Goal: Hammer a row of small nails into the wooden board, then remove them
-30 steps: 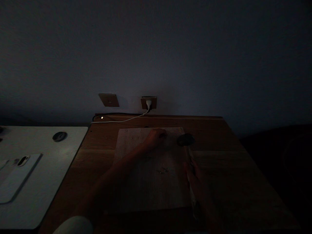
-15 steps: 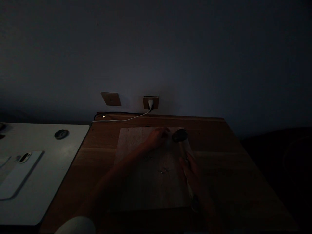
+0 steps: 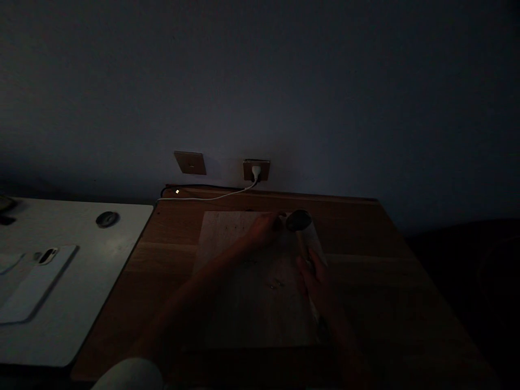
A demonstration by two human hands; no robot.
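The scene is very dim. My right hand (image 3: 317, 276) is wrapped round the light handle of a mallet (image 3: 299, 220), whose dark, thick round head is at the far right of a pale wooden board (image 3: 244, 317). Just left of that head, my left hand (image 3: 265, 228) is closed with its fingertips pinched over the board's far part; what they hold is too dark to make out. Several small thin metal pieces, like nails (image 3: 277, 283), lie loose on the board between my arms. A row of small dark marks (image 3: 234, 227) runs along its far left part.
The board lies on a brown wooden table (image 3: 385, 303) against the wall. A white cable (image 3: 203, 199) runs along the back edge to a wall socket (image 3: 256, 170). On the left, a white table (image 3: 93, 287) carries a phone (image 3: 40, 281) and a dark round object (image 3: 107, 219).
The mallet head has shifted slightly up and left relative to the board, with my right hand following. My left hand stays in nearly the same place. The whole view has shifted a little.
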